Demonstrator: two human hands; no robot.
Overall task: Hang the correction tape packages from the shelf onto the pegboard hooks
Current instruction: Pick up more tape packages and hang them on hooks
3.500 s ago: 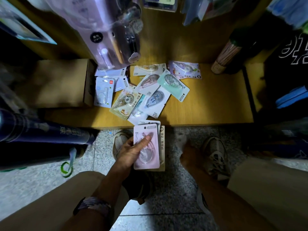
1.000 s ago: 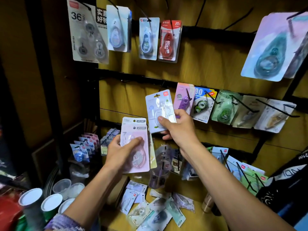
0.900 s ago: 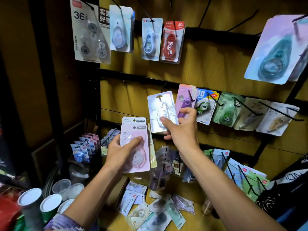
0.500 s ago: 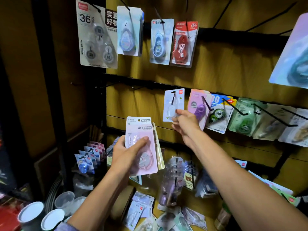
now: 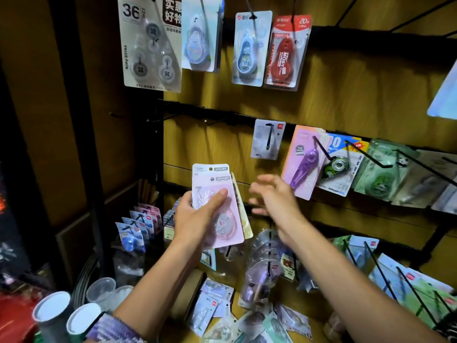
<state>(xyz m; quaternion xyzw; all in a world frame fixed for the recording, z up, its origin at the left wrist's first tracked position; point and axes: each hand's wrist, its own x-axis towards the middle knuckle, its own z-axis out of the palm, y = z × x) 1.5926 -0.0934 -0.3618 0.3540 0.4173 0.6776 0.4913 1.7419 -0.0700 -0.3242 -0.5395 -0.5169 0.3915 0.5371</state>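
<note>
My left hand (image 5: 195, 219) grips a small stack of correction tape packages (image 5: 220, 209), a pink one in front, held upright before the pegboard. A pale blue-white package (image 5: 267, 139) hangs alone on a black hook in the middle row. My right hand (image 5: 274, 196) hovers just below and in front of it, fingers spread and blurred, holding nothing. More loose packages (image 5: 217, 308) lie on the wooden shelf at the bottom.
The wooden pegboard (image 5: 346, 95) carries rows of black hooks with hung packages: a purple one (image 5: 305, 162) right of the blue-white one, several above (image 5: 247, 48). Empty hooks (image 5: 217, 121) stick out left of it. Paper cups (image 5: 69, 318) stand at lower left.
My right hand has let go of the blue-white package, which now hangs on its hook, and has dropped back toward the stack. My left hand still holds the stack.
</note>
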